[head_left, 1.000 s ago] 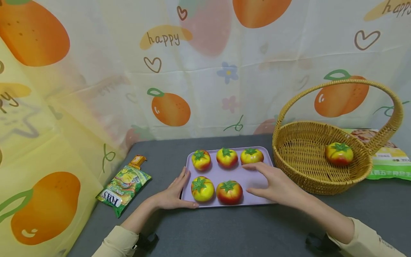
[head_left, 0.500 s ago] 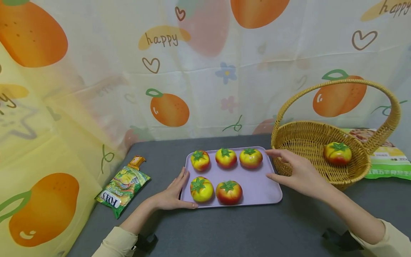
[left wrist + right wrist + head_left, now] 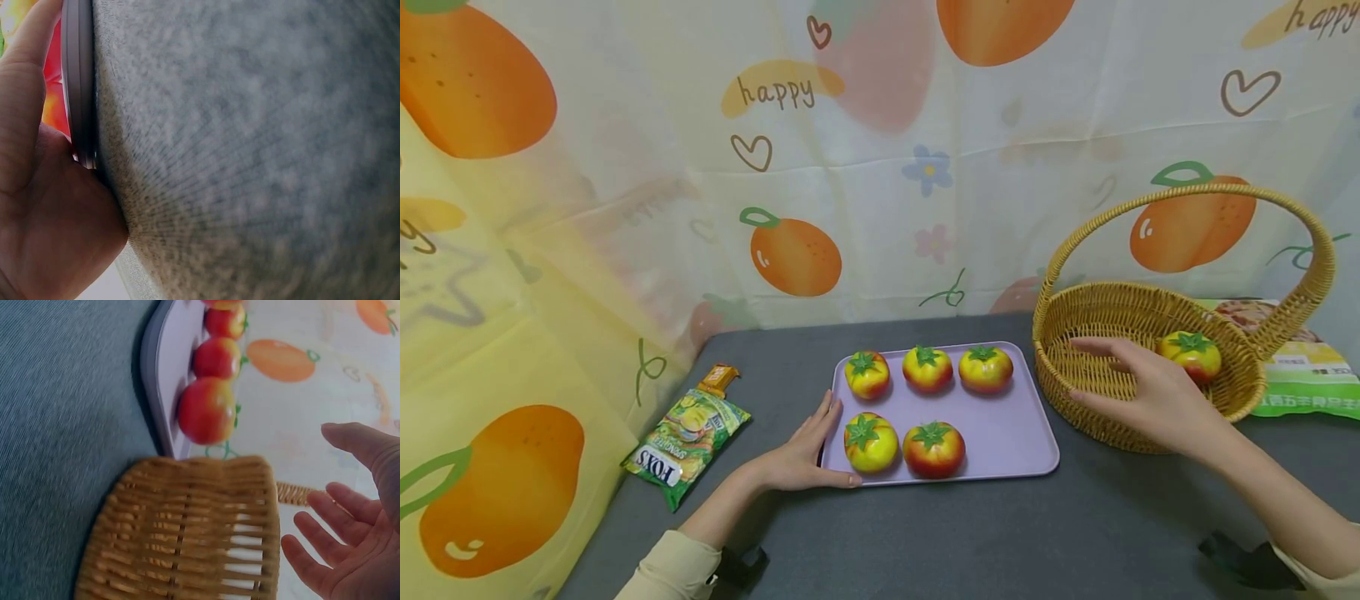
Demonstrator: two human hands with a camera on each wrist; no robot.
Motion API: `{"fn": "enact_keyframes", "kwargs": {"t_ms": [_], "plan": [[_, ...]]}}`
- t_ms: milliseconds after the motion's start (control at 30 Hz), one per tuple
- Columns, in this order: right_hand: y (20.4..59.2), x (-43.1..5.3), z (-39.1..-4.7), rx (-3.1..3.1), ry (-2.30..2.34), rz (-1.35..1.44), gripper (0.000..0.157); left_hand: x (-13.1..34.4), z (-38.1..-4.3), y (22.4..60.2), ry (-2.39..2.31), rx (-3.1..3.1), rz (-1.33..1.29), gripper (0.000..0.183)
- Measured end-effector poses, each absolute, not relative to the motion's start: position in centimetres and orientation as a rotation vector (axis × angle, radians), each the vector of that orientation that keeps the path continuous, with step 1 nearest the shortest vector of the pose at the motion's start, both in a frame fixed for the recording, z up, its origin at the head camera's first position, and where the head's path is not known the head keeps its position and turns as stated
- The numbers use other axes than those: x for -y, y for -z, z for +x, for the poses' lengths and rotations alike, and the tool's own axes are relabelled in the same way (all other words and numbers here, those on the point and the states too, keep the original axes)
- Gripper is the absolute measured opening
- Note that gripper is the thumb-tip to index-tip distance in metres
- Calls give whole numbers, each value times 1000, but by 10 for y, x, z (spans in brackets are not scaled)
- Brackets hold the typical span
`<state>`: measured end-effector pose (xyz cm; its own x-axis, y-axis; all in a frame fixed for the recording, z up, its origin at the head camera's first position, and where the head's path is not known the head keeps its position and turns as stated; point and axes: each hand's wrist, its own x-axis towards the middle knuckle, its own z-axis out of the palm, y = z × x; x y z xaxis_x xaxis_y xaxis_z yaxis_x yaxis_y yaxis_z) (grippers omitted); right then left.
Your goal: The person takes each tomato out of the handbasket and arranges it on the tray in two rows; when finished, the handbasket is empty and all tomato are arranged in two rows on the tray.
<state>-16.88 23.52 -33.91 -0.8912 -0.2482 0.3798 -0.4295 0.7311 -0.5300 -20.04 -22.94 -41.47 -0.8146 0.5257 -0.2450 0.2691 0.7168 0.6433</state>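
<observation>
A lilac tray [image 3: 1007, 429] carries red-and-yellow tomatoes with green star-shaped tops: three along the back, two in front. My left hand [image 3: 801, 454] rests against the tray's left end, its fingers along the side and the thumb at the near-left corner. In the left wrist view that thumb [image 3: 22, 119] lies at the tray's rim [image 3: 78, 81]. Over the front of the wicker basket [image 3: 1060, 375], my right hand [image 3: 1157, 400] is spread with nothing in it. One tomato [image 3: 1191, 350] sits inside the basket at the right, partly behind the hand.
Left of the tray, a green snack bag [image 3: 688, 437] and a small orange packet [image 3: 719, 379] lie on the grey table [image 3: 940, 542]. A green-and-white package [image 3: 1307, 375] is partly hidden behind the basket, whose tall handle [image 3: 1187, 190] arches up. A printed curtain [image 3: 880, 208] backs the table.
My right hand has let go of the back-right tomato on the tray and moved right, over the basket. My left hand stays at the tray.
</observation>
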Motion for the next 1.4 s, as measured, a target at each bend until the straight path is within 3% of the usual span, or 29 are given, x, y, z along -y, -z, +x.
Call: {"fn": "enact_keyframes", "kwargs": {"t_ms": [400,1000,1400], "plan": [[345,-266,-176,2660,-849,472,59,230,-200,414,-853,-2515,614,116],[355,-322,-213,2815,-567,333,66,230,-200,416,-825,-2547,627,117],[356,-338,-224,3007,-497,281,76,229,-200,415,-822,-2541,617,118]]}}
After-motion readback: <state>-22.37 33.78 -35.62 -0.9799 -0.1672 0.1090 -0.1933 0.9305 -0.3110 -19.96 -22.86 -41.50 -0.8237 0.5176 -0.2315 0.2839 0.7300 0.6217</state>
